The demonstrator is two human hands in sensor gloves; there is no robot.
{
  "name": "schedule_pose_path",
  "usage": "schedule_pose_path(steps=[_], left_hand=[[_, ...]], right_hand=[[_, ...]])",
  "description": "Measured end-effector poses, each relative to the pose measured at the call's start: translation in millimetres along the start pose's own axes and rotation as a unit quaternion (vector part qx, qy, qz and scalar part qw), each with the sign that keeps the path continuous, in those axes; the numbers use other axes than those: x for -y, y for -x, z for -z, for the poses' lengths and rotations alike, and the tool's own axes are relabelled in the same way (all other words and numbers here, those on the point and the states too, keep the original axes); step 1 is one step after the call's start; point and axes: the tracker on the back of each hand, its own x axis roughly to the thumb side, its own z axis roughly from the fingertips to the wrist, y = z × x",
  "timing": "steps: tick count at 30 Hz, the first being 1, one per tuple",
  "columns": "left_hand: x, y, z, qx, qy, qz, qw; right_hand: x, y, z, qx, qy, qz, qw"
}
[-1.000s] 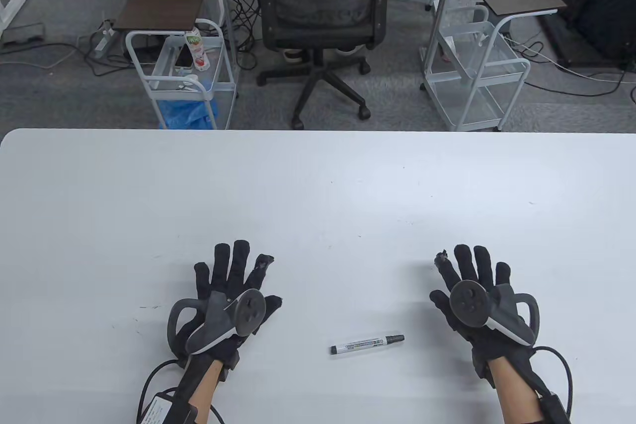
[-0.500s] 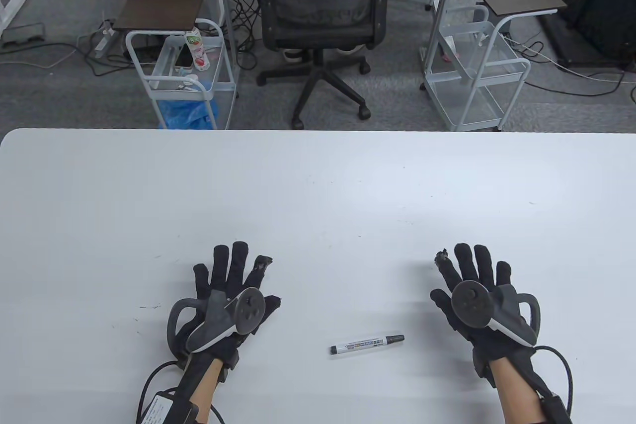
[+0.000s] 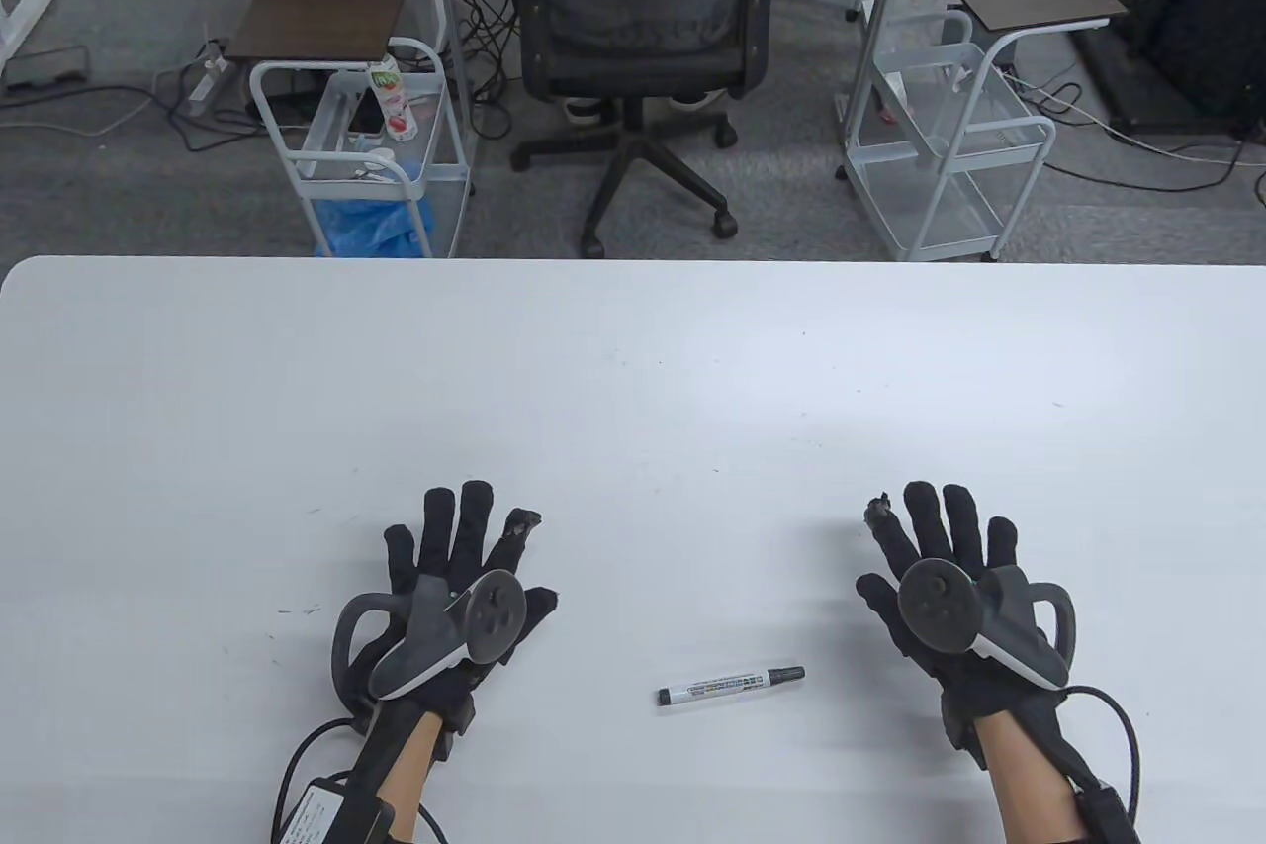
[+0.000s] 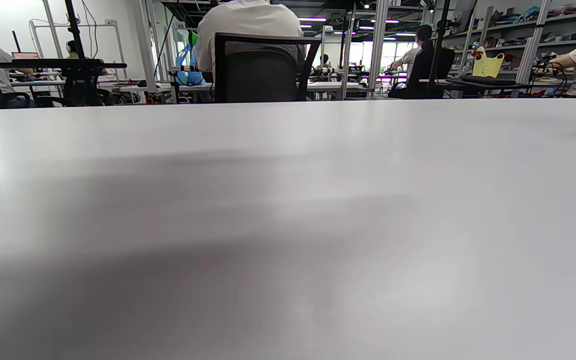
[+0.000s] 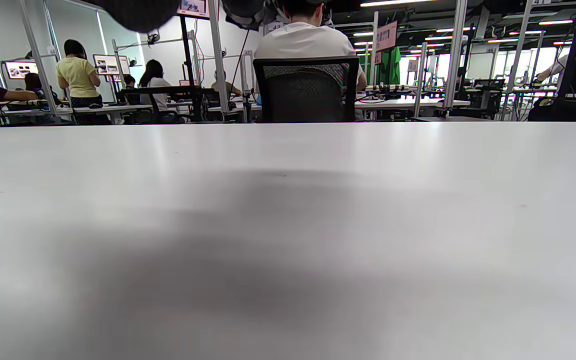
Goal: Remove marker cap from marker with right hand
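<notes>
A marker (image 3: 730, 684) with a white barrel and a dark cap (image 3: 788, 674) at its right end lies flat on the white table (image 3: 633, 369), near the front edge between my hands. My left hand (image 3: 465, 552) rests flat on the table, fingers spread, to the marker's left and apart from it. My right hand (image 3: 930, 537) rests flat with fingers spread, to the marker's right and apart from it. Both hands hold nothing. The wrist views show only the table top (image 4: 288, 225); the marker is not in them.
Beyond the table's far edge stand a black office chair (image 3: 643, 23) and two white wire carts (image 3: 366, 151) (image 3: 949, 151). The right wrist view shows the table top (image 5: 288, 240) and dark fingertips (image 5: 138, 12) at its top edge.
</notes>
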Motion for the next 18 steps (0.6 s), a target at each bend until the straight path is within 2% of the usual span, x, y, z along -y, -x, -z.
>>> schedule_pose_path(steps=[5, 7, 11, 15, 18], left_hand=[[-4.0, -0.1, 1.4, 0.014, 0.012, -0.044, 0.999], [-10.7, -2.8, 2.6, 0.021, 0.008, -0.09, 0.996], [-30.2, -15.7, 7.5, 0.038, -0.009, -0.124, 0.991], [-49.0, -49.8, 13.9, 0.081, -0.025, -0.151, 0.985], [-49.1, -82.3, 18.6, 0.109, -0.008, -0.135, 0.985]], right_hand=[[-0.1, 0.1, 0.9, 0.002, 0.0, 0.003, 1.0], [1.1, 1.1, 1.3, 0.001, -0.001, 0.005, 1.0], [4.2, 3.3, -0.3, 0.002, 0.006, 0.015, 1.0], [6.6, 4.6, -1.9, 0.003, 0.011, 0.027, 1.0], [6.5, 4.7, -2.0, 0.003, 0.009, 0.029, 1.0]])
